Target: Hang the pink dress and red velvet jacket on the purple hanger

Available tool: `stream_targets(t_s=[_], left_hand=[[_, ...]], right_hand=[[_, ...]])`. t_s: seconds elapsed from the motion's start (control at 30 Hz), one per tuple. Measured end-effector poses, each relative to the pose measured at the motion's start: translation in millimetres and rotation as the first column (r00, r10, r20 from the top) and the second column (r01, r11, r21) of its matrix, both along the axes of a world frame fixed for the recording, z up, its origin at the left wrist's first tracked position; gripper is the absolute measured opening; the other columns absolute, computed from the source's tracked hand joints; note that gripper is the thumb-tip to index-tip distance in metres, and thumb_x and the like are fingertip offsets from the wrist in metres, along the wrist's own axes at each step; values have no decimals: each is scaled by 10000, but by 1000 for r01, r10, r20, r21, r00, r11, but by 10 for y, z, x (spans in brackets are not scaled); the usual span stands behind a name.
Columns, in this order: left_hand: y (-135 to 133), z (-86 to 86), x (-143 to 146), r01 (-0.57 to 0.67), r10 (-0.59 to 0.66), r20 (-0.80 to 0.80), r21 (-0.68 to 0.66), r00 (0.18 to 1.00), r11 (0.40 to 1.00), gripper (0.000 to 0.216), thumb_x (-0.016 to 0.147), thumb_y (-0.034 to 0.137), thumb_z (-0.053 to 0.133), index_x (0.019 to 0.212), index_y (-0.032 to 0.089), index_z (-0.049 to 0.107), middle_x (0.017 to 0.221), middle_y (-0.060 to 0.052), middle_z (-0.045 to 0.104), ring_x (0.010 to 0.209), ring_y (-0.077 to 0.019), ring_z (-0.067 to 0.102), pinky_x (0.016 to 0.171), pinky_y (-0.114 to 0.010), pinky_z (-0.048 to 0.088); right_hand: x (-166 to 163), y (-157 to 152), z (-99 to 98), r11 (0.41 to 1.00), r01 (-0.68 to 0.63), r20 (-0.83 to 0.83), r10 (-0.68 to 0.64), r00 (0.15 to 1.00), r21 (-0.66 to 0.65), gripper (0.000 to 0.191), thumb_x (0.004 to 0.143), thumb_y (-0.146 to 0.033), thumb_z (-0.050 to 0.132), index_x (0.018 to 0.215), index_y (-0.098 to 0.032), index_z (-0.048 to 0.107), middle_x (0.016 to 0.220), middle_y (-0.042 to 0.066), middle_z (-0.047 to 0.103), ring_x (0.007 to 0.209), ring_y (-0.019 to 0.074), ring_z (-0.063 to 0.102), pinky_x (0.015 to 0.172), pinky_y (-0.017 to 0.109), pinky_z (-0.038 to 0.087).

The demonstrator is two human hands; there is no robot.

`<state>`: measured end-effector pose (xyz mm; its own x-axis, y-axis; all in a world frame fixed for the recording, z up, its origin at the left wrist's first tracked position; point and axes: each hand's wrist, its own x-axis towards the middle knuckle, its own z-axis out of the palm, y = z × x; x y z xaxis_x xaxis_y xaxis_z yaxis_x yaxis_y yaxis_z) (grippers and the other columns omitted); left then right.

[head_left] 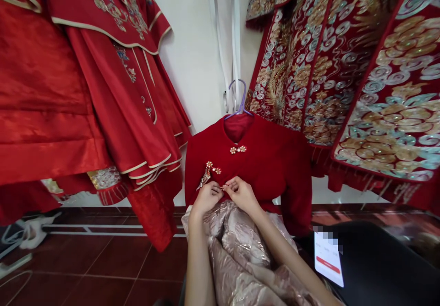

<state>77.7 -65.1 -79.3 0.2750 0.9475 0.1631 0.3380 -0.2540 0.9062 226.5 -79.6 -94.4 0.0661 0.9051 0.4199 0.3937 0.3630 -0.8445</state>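
A dark red velvet jacket (264, 164) hangs in front of me from a purple hanger (243, 96). Gold flower-shaped frog fasteners with pearls (238, 150) sit at its collar, and a beaded brooch-like ornament with a tassel (208, 173) lies on its chest. My left hand (207, 198) and my right hand (241, 194) meet at the jacket's front, just below the ornament. Both are closed in a pinch, fingertips almost touching. Something tiny shows between them, too small to name. A shiny beige-pink crinkled fabric (240, 246) lies under my forearms.
Red gowns with pale piping (127, 95) hang at the left, heavily embroidered red garments (343, 77) at the right. A lit phone (328, 260) rests on a black surface (381, 260). White rack bars (113, 231) run above the dark tiled floor (113, 265); pale shoes (32, 235) stand far left.
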Motion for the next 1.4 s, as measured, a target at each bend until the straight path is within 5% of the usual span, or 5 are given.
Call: stream_targets(t_s=[0.23,0.47,0.63,1.1,1.4], left_hand=[[27,-93,-39,9,-7,-36,58,999,998,29,780,178,557,801,164,541,787,-33,627,784,-147,600,740,-257,462],[-23,-43,-47,74,-75,4,34,997,997,18,805,185,531,802,168,533,786,-28,625,778,-138,599,755,-255,471],[-57,-12,-91,139,-138,74,-5,988,990,61,780,126,508,824,168,518,759,-5,609,765,-121,599,758,-245,473],[-9,-22,-124,72,-56,165,-92,985,993,217,637,147,734,778,131,570,737,-18,632,703,-107,605,742,-260,484],[-24,-24,-85,97,-60,225,-153,973,983,203,604,85,720,774,108,611,750,-44,669,711,-119,625,754,-268,486]], right_hand=[[140,-90,102,995,-65,62,70,996,-72,105,747,-254,621,795,-161,621,737,39,687,684,147,640,661,258,503],[222,-133,60,999,28,119,-24,993,-29,80,764,-256,592,792,-181,591,712,27,669,651,150,635,646,268,501],[138,-142,60,993,-112,13,113,994,-43,171,774,-331,600,836,-171,611,755,33,674,694,144,635,634,249,504],[62,-152,15,995,-88,11,88,996,38,204,788,-363,599,847,-170,626,726,22,647,620,127,580,563,226,452],[27,-163,-21,991,-14,75,5,997,132,127,807,-304,569,810,-179,592,702,16,610,606,131,557,586,239,449]])
